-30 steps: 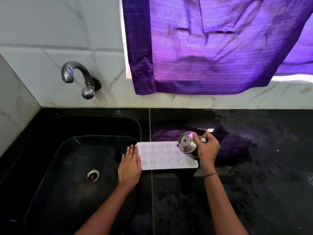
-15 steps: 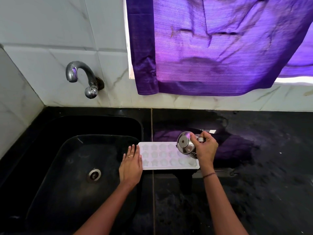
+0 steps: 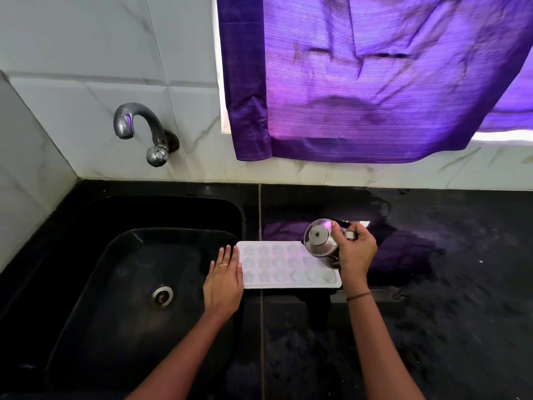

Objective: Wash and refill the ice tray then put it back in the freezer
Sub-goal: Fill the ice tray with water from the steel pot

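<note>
A white ice tray (image 3: 277, 265) with star-shaped and round cells lies flat on the black counter, just right of the sink. My left hand (image 3: 223, 280) lies flat with straight fingers against the tray's left end. My right hand (image 3: 356, 251) grips a small steel cup (image 3: 320, 242) by its handle. The cup is tipped on its side over the tray's right end, its base facing me. I cannot make out any water stream.
A black sink (image 3: 129, 284) with a metal drain (image 3: 162, 295) sits to the left, under a steel tap (image 3: 138, 125) on the tiled wall. A purple curtain (image 3: 375, 82) hangs above the wet black counter (image 3: 432, 284).
The cup has crept slightly leftward along the tray, still tipped over it. My left hand has stayed at the tray's left end.
</note>
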Motion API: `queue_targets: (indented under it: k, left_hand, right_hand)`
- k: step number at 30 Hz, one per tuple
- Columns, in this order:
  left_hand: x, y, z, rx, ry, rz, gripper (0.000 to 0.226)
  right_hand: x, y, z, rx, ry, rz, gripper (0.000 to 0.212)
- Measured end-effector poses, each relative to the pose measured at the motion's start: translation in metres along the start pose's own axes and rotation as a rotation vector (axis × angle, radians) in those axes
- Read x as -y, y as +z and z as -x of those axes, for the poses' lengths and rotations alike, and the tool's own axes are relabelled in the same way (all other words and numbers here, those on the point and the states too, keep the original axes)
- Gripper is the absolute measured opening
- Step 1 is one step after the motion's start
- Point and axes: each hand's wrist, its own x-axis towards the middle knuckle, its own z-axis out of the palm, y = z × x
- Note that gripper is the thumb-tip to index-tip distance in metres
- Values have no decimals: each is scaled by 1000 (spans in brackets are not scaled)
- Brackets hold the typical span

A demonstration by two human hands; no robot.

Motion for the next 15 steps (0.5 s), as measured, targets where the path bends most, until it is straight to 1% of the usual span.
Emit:
queue_targets:
  k: [5,9,15]
  left_hand:
    - [-1,0,0,-4,-1,12,80]
    - [-1,0,0,-6,0,12,80]
    - [0,1,1,-14,-6,25,78]
  right_hand:
    - [3,4,-1,6,41,-60,40]
    - [7,8,4,42,-4,-61,48]
    - [14,13,10,88,-86,-5,51]
